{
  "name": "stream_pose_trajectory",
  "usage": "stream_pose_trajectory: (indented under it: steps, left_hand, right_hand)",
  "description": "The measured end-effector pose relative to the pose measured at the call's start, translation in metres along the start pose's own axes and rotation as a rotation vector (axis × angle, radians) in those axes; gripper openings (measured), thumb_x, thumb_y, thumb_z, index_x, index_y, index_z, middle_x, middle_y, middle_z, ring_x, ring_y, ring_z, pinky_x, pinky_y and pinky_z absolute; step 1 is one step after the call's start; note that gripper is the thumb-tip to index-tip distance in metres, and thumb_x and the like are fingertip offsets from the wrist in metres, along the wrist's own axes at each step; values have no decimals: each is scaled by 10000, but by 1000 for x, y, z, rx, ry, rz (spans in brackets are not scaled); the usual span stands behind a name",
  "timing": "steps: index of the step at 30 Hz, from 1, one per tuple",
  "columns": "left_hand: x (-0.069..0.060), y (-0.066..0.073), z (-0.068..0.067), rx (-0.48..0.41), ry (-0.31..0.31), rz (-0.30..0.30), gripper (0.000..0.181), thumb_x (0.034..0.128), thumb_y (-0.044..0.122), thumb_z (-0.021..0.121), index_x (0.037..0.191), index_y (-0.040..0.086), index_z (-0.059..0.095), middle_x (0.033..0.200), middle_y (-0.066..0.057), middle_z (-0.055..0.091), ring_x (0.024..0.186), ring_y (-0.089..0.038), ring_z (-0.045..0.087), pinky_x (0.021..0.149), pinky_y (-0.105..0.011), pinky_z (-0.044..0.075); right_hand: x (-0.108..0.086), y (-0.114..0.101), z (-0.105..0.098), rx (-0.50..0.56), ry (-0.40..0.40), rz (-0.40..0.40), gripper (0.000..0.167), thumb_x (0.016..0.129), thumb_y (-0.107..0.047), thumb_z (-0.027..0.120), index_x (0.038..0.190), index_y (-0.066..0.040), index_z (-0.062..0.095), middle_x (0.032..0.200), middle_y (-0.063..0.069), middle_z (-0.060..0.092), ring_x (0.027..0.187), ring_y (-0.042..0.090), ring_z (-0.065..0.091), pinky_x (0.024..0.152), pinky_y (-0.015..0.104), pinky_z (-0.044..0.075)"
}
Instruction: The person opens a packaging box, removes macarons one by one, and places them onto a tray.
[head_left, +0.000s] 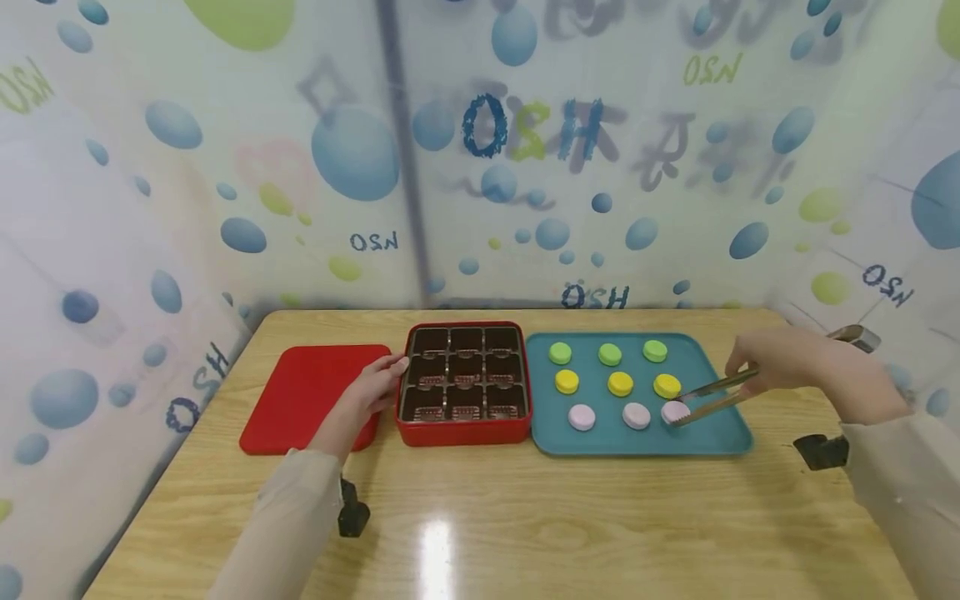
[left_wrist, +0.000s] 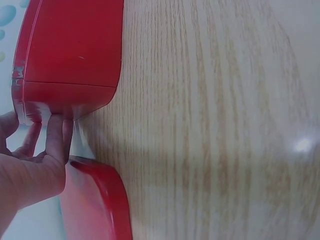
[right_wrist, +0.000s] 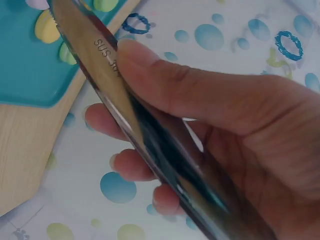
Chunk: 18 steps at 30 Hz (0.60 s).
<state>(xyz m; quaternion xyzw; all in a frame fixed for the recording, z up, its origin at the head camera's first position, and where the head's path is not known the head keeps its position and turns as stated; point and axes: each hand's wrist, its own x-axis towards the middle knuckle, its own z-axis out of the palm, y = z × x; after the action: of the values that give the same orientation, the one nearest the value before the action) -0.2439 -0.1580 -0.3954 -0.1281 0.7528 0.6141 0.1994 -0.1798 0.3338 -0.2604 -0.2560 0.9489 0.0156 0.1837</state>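
Note:
My right hand (head_left: 787, 365) grips metal tongs (right_wrist: 145, 120), the thumb on one arm and the fingers under the other. The tong tips lie either side of the nearest right pale lilac macaron (head_left: 674, 412) on a blue tray (head_left: 637, 445). Yellow macarons (head_left: 620, 383) and green macarons (head_left: 610, 354) sit in rows behind the lilac ones. My left hand (head_left: 372, 387) touches the left side of a red box (head_left: 465, 432), with extended fingers against its wall in the left wrist view. A clear divided insert (head_left: 467, 367) lines the box, its compartments bare.
A red lid (head_left: 300, 400) lies flat left of the box, partly under my left forearm. All stand on a wooden table (head_left: 480, 517), with a patterned curtain (head_left: 480, 208) behind it and at both sides.

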Motion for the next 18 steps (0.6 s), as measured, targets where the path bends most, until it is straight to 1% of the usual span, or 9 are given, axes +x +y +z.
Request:
stream_pose_trajectory:
  steps: [7, 10, 13, 15, 18]
  left_hand:
    - [1, -1, 0, -8, 1, -1, 564, 965, 364, 407, 1454, 147, 229, 1403, -160, 409, 1306, -277, 368, 1068, -444, 327]
    - [1, -2, 1, -13, 3, 0, 557, 964, 360, 412, 1449, 147, 242, 1396, -159, 418, 1302, -277, 375, 1067, -446, 329]
    - [1, -2, 1, -5, 2, 2, 566, 961, 368, 413, 1451, 145, 236, 1396, -161, 416, 1300, -281, 375, 1066, -449, 329]
    - [2, -2, 0, -3, 3, 0, 568, 960, 372, 416, 1451, 147, 238, 1397, -161, 416, 1301, -279, 376, 1065, -448, 331]
    - [2, -1, 0, 0, -2, 0, 574, 961, 376, 411, 1454, 147, 230, 1401, -164, 412, 1302, -278, 377, 1063, -447, 333]
  right_hand:
    - [-2, 6, 8, -33, -32, 66, 236, 715, -183, 754, 912, -61, 712, 872, 25, 641, 679, 109, 557, 568, 290, 463]
    - [-5, 9, 10, 17, -37, 86, 284, 708, -186, 761, 939, -33, 700, 897, 65, 634, 702, 141, 571, 581, 307, 472]
    - [-10, 14, 10, 68, -20, 107, 341, 726, -201, 746, 986, 6, 672, 934, 107, 630, 755, 201, 592, 619, 349, 490]
    - [-14, 18, 9, 93, -2, 121, 390, 748, -225, 726, 1035, 25, 644, 972, 148, 630, 816, 274, 604, 656, 397, 498]
    - [-18, 22, 9, 87, 28, 155, 493, 785, -298, 683, 1140, 28, 584, 1032, 187, 629, 896, 354, 601, 683, 448, 490]
